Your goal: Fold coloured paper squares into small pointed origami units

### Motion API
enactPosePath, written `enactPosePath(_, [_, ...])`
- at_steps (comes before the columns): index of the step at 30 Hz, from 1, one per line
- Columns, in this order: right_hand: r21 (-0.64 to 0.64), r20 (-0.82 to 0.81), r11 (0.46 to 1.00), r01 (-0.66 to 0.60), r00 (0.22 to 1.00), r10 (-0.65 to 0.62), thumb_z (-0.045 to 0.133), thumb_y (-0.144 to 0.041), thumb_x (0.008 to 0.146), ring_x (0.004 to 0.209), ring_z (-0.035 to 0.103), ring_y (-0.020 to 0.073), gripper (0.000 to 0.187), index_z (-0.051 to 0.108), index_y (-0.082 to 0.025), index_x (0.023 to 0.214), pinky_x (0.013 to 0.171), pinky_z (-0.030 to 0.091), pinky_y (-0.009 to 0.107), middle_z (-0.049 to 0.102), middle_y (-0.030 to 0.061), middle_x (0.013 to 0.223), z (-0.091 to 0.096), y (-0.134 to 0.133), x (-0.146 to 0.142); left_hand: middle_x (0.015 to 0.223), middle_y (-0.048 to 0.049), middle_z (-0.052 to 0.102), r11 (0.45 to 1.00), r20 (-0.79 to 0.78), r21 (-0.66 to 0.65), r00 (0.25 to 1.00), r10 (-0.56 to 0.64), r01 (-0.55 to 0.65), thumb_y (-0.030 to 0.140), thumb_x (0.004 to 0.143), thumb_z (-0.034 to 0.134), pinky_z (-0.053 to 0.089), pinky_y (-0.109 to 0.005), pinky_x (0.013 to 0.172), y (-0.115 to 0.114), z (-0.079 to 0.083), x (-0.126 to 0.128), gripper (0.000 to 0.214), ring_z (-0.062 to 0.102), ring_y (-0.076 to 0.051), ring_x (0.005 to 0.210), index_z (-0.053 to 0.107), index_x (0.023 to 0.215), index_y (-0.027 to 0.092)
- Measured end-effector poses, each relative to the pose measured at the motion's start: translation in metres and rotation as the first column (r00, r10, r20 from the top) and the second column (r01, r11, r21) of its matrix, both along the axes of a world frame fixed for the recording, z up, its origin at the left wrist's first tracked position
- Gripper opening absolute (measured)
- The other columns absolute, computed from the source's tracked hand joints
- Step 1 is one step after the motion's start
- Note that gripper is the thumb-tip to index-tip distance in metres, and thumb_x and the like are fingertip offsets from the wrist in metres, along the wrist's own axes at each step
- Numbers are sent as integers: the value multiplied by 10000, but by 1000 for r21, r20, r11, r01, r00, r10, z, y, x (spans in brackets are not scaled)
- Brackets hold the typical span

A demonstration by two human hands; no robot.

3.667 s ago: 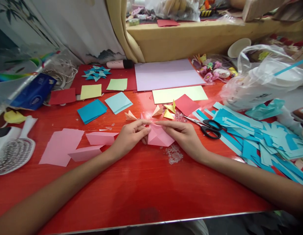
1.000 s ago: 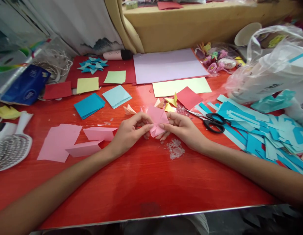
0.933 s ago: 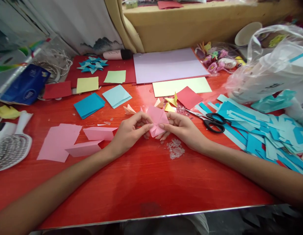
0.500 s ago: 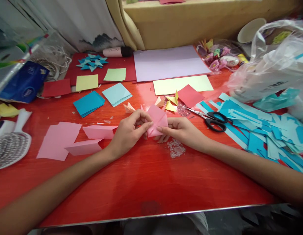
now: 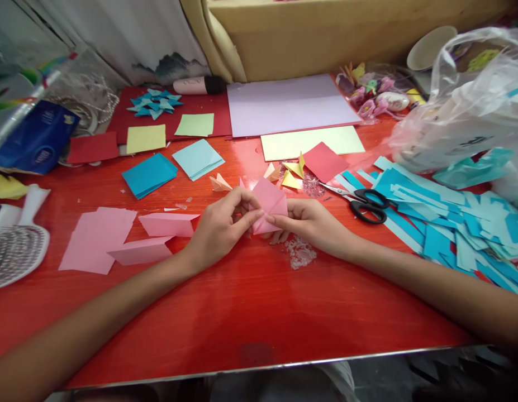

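Between both hands, just above the table, is a creased pink paper square (image 5: 270,195), partly folded. My left hand (image 5: 225,223) is closed, pinching its left edge between thumb and fingers. On the other side my right hand (image 5: 307,223) grips the lower right edge, thumb on top and fingers behind. Left of my left hand lie two folded pink papers (image 5: 169,224) and a stack of flat pink sheets (image 5: 98,240). Small folded yellow pieces (image 5: 293,180) and a peach folded piece (image 5: 221,183) sit just beyond the hands.
Black-handled scissors (image 5: 367,205) lie right of my right hand, beside a heap of blue paper strips (image 5: 455,223). Blue squares (image 5: 150,175) and light blue squares (image 5: 198,159) lie farther back. A white hairbrush (image 5: 19,245) is at left, a plastic bag (image 5: 472,106) at right.
The hands and the pink paper hold nearly the same position, with no clear change in the fold. The camera view has shifted slightly.
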State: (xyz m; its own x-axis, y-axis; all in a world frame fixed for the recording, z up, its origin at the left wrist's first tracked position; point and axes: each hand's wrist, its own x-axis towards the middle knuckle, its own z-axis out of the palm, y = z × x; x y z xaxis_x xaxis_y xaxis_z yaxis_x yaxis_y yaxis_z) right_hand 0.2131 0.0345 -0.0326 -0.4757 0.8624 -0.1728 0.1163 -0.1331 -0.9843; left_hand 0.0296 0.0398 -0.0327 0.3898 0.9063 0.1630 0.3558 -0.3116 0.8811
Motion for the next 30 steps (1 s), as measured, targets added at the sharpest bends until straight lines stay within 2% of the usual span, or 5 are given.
enactPosePath(4, [46,13,998,45,999,-45,590,-315,805,584,626,106,186,619,-143,738,556,500,221,649,5,663,-2,-1,0,718,37,524,996,-72,70,997,-41,46,239,849,529,416,-203,592,-2,1,0,51,534,-72,607,506,849,194])
enactPosePath(8, [81,-18,994,76,997,-75,557,-300,829,584,634,108,185,631,-149,752,568,500,229,664,4,686,-3,-1,2,746,28,527,987,-105,37,983,-150,154,212,866,483,416,-214,624,0,1,-2,108,536,-91,666,501,973,217])
enactPosePath(15, [120,19,984,135,990,-138,562,-320,825,547,634,128,210,608,-144,721,521,478,231,662,9,636,-3,-2,4,768,36,464,962,127,-67,958,-256,266,176,849,503,412,-215,595,4,-7,-2,325,472,-78,626,348,1117,277])
enactPosePath(21, [85,-24,981,177,984,-175,552,-344,832,538,641,135,214,599,-147,762,532,483,239,669,14,612,-1,-2,4,819,28,485,946,284,-173,934,-217,273,197,809,581,449,-239,716,6,-4,0,456,528,-95,761,317,1173,273])
enactPosePath(30, [92,73,986,136,987,-143,556,-350,829,536,635,133,229,572,-141,737,519,490,243,659,25,606,-1,-3,1,887,-11,577,938,255,-238,948,-189,251,237,811,586,467,-272,726,5,-7,1,476,593,-136,818,313,1201,241])
